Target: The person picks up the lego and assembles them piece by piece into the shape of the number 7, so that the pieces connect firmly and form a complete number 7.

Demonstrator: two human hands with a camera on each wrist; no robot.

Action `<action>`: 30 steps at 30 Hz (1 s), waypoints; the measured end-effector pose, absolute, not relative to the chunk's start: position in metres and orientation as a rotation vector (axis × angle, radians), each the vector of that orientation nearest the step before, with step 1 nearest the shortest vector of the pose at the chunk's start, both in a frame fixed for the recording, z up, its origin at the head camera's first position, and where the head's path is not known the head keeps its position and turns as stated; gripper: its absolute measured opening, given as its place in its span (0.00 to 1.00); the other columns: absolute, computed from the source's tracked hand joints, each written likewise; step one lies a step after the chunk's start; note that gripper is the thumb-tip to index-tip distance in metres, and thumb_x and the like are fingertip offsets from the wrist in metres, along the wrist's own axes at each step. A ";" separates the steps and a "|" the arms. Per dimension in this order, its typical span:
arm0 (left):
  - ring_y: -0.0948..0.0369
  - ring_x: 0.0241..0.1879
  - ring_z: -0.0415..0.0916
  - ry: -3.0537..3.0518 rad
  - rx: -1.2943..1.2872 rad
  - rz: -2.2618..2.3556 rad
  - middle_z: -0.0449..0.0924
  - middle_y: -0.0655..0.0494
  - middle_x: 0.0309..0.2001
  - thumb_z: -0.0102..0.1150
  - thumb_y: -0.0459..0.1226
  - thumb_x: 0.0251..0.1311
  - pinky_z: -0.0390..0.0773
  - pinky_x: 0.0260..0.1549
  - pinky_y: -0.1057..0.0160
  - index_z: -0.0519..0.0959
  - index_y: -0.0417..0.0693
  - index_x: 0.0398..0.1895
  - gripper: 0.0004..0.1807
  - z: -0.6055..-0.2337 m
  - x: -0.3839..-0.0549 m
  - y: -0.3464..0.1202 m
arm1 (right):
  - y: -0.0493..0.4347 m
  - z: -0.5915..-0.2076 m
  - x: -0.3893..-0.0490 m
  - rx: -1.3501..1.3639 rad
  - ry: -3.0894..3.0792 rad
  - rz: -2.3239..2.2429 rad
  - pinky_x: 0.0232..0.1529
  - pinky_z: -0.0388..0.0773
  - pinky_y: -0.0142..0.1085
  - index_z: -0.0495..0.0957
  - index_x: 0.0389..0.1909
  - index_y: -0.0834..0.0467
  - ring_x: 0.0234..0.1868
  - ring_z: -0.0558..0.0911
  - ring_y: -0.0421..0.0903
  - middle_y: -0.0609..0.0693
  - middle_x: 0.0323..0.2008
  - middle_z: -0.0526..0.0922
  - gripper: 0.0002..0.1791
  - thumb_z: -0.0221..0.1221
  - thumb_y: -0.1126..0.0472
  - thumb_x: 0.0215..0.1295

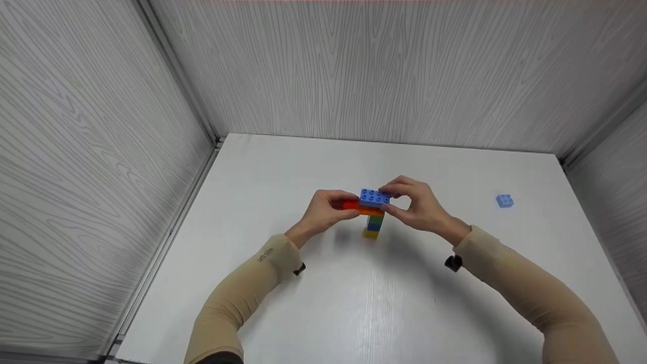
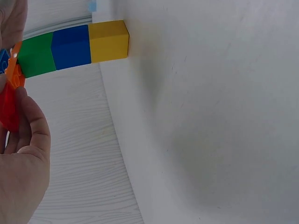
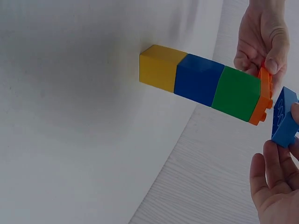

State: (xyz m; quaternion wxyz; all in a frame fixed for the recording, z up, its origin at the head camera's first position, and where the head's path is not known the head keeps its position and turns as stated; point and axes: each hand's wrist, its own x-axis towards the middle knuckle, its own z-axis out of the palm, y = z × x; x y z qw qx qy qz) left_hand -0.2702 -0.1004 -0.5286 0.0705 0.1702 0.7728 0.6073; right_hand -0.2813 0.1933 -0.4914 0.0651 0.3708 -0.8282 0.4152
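Observation:
A small tower of toy building bricks stands upright on the table, with a yellow brick [image 3: 161, 70] at the bottom, a dark blue brick [image 3: 198, 80] in the middle and a green brick [image 3: 237, 95] above. A thin orange brick [image 3: 262, 100] lies across its top and juts out to the left. My left hand [image 1: 326, 210] pinches a red brick [image 1: 350, 205] at that jutting end. Between thumb and fingers, my right hand [image 1: 417, 205] holds a lighter blue eight-stud brick [image 1: 373, 198], studs up. A narrow gap parts it from the orange studs in the right wrist view.
One small light blue four-stud brick [image 1: 504, 200] lies on the white table [image 1: 283, 167], off to the right. Wood-grained panels [image 1: 354, 71] rise behind the table and at both sides.

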 end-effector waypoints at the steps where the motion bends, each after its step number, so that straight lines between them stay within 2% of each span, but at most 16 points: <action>1: 0.55 0.52 0.90 2.320 0.519 1.835 0.93 0.46 0.59 0.80 0.36 0.68 0.92 0.59 0.60 0.91 0.46 0.62 0.20 -0.528 -0.270 -0.100 | 0.191 -0.492 -0.281 1.125 -2.499 1.256 0.59 0.90 0.39 0.91 0.61 0.57 0.53 0.90 0.52 0.54 0.53 0.91 0.20 0.77 0.62 0.69; 5: 0.56 0.52 0.92 2.297 0.538 1.862 0.93 0.45 0.59 0.80 0.35 0.68 0.92 0.59 0.60 0.91 0.44 0.62 0.21 -0.529 -0.271 -0.100 | 0.185 -0.496 -0.281 1.151 -2.491 1.265 0.58 0.90 0.45 0.91 0.61 0.57 0.52 0.89 0.52 0.54 0.53 0.91 0.20 0.77 0.62 0.70; 11: 0.51 0.56 0.94 2.257 0.546 1.901 0.92 0.42 0.62 0.79 0.32 0.68 0.92 0.60 0.58 0.88 0.43 0.66 0.24 -0.530 -0.270 -0.100 | 0.177 -0.497 -0.281 1.201 -2.461 1.294 0.58 0.83 0.27 0.91 0.60 0.56 0.50 0.89 0.53 0.54 0.51 0.91 0.19 0.78 0.61 0.70; 13: 0.50 0.57 0.94 2.240 0.551 1.915 0.92 0.41 0.62 0.78 0.31 0.68 0.92 0.61 0.57 0.87 0.42 0.67 0.24 -0.531 -0.270 -0.099 | 0.175 -0.498 -0.281 1.211 -2.458 1.300 0.58 0.82 0.25 0.91 0.60 0.56 0.50 0.89 0.53 0.55 0.51 0.91 0.19 0.78 0.61 0.69; 22: 0.51 0.57 0.94 2.191 0.619 1.951 0.92 0.39 0.61 0.78 0.30 0.68 0.93 0.58 0.56 0.86 0.41 0.67 0.24 -0.532 -0.271 -0.099 | 0.169 -0.497 -0.283 1.210 -2.524 1.233 0.55 0.91 0.44 0.90 0.62 0.57 0.51 0.89 0.53 0.56 0.54 0.90 0.20 0.77 0.61 0.71; 30: 0.48 0.58 0.94 2.199 0.611 1.951 0.90 0.38 0.63 0.78 0.29 0.67 0.93 0.57 0.57 0.86 0.40 0.68 0.26 -0.530 -0.270 -0.100 | 0.170 -0.500 -0.281 1.272 -2.449 1.164 0.53 0.94 0.46 0.87 0.67 0.58 0.49 0.92 0.52 0.56 0.55 0.92 0.25 0.76 0.63 0.71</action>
